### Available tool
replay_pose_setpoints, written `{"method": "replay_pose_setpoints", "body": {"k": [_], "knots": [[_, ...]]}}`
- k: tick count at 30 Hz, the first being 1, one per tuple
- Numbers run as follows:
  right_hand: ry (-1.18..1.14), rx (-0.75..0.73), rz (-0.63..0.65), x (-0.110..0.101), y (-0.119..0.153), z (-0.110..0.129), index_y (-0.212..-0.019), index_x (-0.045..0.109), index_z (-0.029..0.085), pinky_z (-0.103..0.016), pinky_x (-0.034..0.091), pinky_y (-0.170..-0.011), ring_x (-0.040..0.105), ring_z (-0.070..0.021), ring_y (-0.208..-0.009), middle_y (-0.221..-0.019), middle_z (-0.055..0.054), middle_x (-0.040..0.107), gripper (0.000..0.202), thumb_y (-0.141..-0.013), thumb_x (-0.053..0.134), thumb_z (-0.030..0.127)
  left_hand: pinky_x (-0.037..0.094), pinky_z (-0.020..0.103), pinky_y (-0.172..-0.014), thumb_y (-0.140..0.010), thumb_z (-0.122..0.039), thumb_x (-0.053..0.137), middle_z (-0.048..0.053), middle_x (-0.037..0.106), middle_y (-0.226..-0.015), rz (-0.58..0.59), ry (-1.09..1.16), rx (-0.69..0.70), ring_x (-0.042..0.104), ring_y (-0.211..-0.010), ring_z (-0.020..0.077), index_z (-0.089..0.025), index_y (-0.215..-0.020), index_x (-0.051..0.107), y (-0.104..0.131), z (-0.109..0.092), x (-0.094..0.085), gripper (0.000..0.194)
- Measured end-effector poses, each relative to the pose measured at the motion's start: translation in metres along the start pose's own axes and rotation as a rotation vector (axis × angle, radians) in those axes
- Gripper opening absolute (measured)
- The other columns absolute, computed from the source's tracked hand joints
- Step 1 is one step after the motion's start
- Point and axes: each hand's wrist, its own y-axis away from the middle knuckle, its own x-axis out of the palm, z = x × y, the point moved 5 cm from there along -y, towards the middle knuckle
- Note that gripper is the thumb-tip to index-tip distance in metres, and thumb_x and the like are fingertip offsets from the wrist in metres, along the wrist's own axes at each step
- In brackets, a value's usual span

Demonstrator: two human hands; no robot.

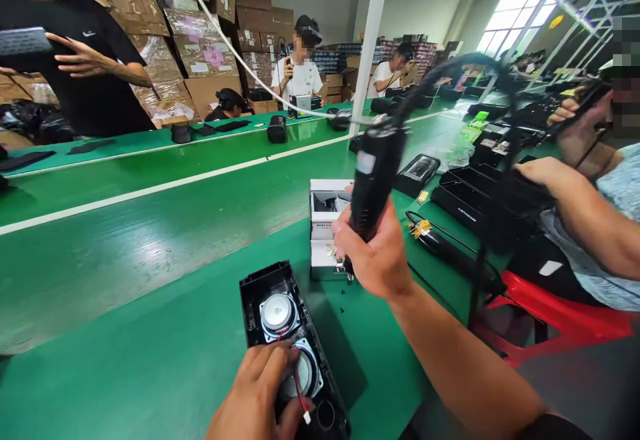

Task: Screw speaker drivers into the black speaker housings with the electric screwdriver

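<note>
Gripping driver (376, 173): right hand (380, 253) | clasping lower speaker (306, 368): left hand (260, 383) | black housing (269, 280): two speakers (277, 311)

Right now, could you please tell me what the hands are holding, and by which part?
The right hand grips a black power screwdriver around its lower body. The left hand touches the nearer speaker; whether it grips cannot be told.

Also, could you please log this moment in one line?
left hand: touching speaker in black housing | right hand: holding corded tool near white box

Green worktop (150, 360); on it: open black case (256, 285), white box (323, 190), black cylindrical tool (450, 255), dark specks (342, 310)
</note>
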Motion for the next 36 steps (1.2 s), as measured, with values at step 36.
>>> {"method": "replay_pose_setpoints", "body": {"k": [36], "knots": [[-0.210, -0.067, 0.323, 0.054, 0.062, 0.003, -0.106, 0.045, 0.025, -0.031, 0.048, -0.059, 0.052, -0.0132, -0.063, -0.076, 0.005, 0.053, 0.030, -0.088, 0.066, 0.016, 0.062, 0.041, -0.090, -0.084, -0.015, 0.066, 0.000, 0.073, -0.112, 0.209, 0.154, -0.257, 0.068, -0.110, 0.0255, -0.036, -0.117, 0.064, 0.005, -0.007, -0.001, 0.039]]}}
